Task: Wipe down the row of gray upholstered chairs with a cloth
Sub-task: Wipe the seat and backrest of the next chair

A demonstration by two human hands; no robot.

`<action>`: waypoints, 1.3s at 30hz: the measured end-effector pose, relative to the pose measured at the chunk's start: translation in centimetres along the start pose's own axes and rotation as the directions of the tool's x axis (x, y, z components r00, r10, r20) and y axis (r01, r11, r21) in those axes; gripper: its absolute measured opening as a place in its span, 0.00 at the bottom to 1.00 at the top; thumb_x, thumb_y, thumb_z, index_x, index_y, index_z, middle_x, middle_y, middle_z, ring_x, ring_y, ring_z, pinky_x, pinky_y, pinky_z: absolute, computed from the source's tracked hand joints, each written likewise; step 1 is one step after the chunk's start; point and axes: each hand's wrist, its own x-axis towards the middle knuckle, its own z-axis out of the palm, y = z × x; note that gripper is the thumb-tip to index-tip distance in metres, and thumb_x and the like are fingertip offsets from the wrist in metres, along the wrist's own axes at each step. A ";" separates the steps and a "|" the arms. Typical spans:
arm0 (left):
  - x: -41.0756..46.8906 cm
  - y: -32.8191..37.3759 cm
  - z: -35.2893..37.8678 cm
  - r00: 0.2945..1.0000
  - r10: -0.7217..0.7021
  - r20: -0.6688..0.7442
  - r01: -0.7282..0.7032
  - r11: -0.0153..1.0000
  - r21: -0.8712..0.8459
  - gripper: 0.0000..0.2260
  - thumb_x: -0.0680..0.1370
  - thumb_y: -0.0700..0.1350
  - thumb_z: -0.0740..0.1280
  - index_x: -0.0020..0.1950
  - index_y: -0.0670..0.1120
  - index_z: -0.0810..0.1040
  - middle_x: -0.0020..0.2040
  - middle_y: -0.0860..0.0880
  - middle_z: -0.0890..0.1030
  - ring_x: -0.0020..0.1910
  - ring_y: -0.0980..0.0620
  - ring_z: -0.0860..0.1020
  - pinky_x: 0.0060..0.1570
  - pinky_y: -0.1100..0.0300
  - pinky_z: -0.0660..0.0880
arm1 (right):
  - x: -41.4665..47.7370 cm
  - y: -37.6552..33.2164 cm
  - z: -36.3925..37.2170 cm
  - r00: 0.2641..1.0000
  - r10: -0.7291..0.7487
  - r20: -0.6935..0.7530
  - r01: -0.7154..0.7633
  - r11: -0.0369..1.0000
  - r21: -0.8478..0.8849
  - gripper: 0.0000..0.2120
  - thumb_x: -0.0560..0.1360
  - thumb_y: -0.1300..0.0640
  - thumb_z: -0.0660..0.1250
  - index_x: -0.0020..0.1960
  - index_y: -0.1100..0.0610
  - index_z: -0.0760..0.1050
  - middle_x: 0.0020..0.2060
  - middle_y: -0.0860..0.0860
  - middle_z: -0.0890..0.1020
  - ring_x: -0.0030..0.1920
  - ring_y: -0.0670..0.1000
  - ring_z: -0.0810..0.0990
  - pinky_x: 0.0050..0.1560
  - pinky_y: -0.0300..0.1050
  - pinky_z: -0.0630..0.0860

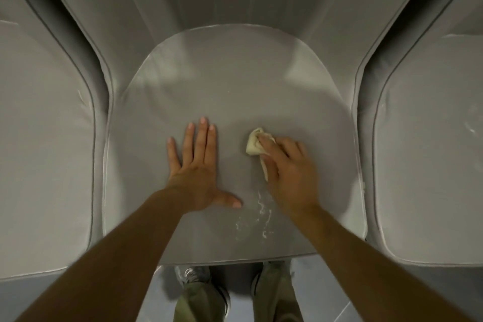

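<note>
Left hand flat, fingers spread, bracing on the middle gray upholstered chair seat; right hand fingers curled over the small cream crumpled cloth right of centre, likely soft, light, best held bunched under the fingertips.

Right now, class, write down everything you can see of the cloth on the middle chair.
The cloth is small, pale cream and crumpled into a soft wad, with folds showing at its far end. It lies on the gray seat of the middle chair, right of centre. The right hand holds it, fingers on top pressing it against the upholstery, so its near part is hidden under the hand. The left hand lies flat beside it, not touching.
</note>
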 end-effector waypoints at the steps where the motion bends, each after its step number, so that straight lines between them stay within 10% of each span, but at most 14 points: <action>1: 0.1 0.0 -0.1 1.000 -0.002 0.004 0.002 1.000 0.004 0.65 0.59 0.74 0.68 0.56 0.49 0.12 0.55 0.52 0.11 0.57 0.49 0.14 0.65 0.40 0.26 | 0.6 0.5 -0.6 1.000 0.003 -0.001 -0.003 1.000 0.028 0.17 0.75 0.55 0.59 0.58 0.59 0.79 0.45 0.57 0.80 0.44 0.55 0.72 0.42 0.50 0.73; 10: 0.7 0.2 -0.1 0.999 -0.011 0.048 0.009 0.999 0.035 0.66 0.59 0.75 0.67 0.52 0.48 0.09 0.53 0.50 0.09 0.56 0.46 0.13 0.60 0.41 0.23 | 8.4 8.4 -4.0 0.953 0.267 -0.144 -0.290 0.941 -0.173 0.17 0.77 0.56 0.59 0.63 0.60 0.75 0.55 0.62 0.75 0.54 0.64 0.72 0.49 0.51 0.71; 17: 0.5 -0.1 0.2 1.000 0.017 -0.001 -0.017 1.000 -0.005 0.65 0.59 0.75 0.66 0.54 0.49 0.10 0.56 0.51 0.10 0.58 0.48 0.13 0.59 0.43 0.20 | 2.1 -1.8 2.0 1.000 0.004 0.011 -0.004 1.000 -0.008 0.15 0.75 0.53 0.60 0.57 0.54 0.80 0.48 0.51 0.79 0.42 0.55 0.71 0.35 0.47 0.75; 22: 0.1 -2.0 -0.1 0.985 0.032 -0.170 -0.047 0.995 -0.085 0.62 0.52 0.81 0.52 0.63 0.49 0.16 0.66 0.53 0.18 0.64 0.56 0.17 0.62 0.53 0.19 | 5.8 0.2 0.0 0.997 0.016 -0.070 -0.010 0.997 0.078 0.18 0.72 0.56 0.60 0.58 0.59 0.79 0.45 0.59 0.78 0.46 0.54 0.71 0.45 0.47 0.71; 28: 0.7 -3.6 0.2 0.974 -0.093 -0.208 0.070 0.991 -0.117 0.64 0.58 0.77 0.62 0.63 0.46 0.16 0.62 0.51 0.16 0.63 0.51 0.18 0.69 0.45 0.26 | 14.2 1.4 0.4 0.978 0.195 0.077 -0.185 0.974 -0.127 0.17 0.78 0.57 0.60 0.66 0.55 0.73 0.60 0.58 0.73 0.58 0.61 0.70 0.57 0.52 0.67; 35: 0.4 -3.9 -0.1 0.979 -0.046 -0.201 0.020 0.991 -0.132 0.63 0.58 0.78 0.61 0.64 0.46 0.17 0.63 0.51 0.17 0.66 0.52 0.20 0.69 0.46 0.27 | 5.2 -3.6 3.5 0.953 -0.235 0.189 0.232 0.972 0.037 0.17 0.70 0.55 0.59 0.55 0.52 0.81 0.46 0.52 0.81 0.44 0.54 0.69 0.41 0.48 0.64; 39: -1.8 -5.5 1.4 0.961 0.079 -0.267 -0.101 0.993 -0.069 0.60 0.54 0.84 0.41 0.69 0.45 0.22 0.72 0.48 0.24 0.69 0.54 0.22 0.69 0.51 0.26 | 4.1 -3.0 1.6 0.931 -0.276 0.238 0.231 0.952 0.200 0.17 0.72 0.54 0.58 0.56 0.56 0.80 0.47 0.54 0.81 0.46 0.53 0.71 0.42 0.48 0.73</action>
